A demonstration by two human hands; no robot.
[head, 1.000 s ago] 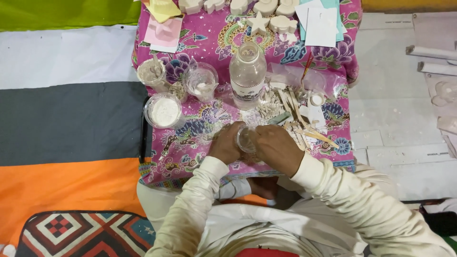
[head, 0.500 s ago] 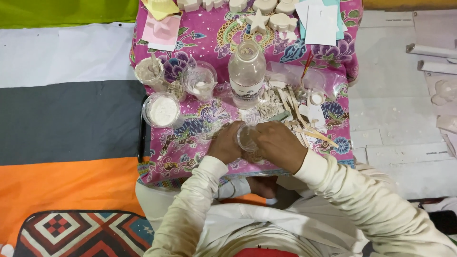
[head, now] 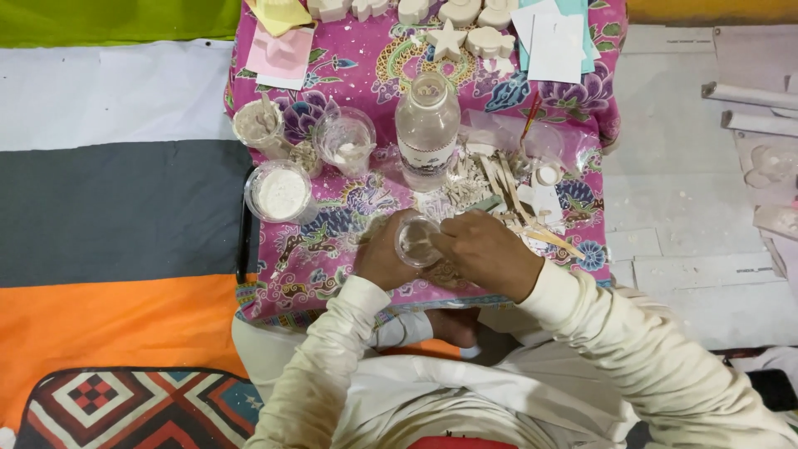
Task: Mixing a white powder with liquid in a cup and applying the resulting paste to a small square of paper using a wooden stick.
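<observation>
Head view. We see the left hand (head: 384,258) and the right hand (head: 486,254) closed together around a small clear plastic cup (head: 416,240), held just above the near edge of a pink floral cloth (head: 366,66). The cup's mouth faces upward; we cannot tell what it contains. Just beyond the hands stands a clear plastic bottle (head: 426,129), upright and uncapped. To its left we note a clear cup with white residue (head: 345,141), a cup of grey paste (head: 258,125) and a round container of white powder (head: 281,193). Wooden sticks (head: 507,179) lie beside the right hand. A white star-shaped cast (head: 446,41) rests at the far edge.
</observation>
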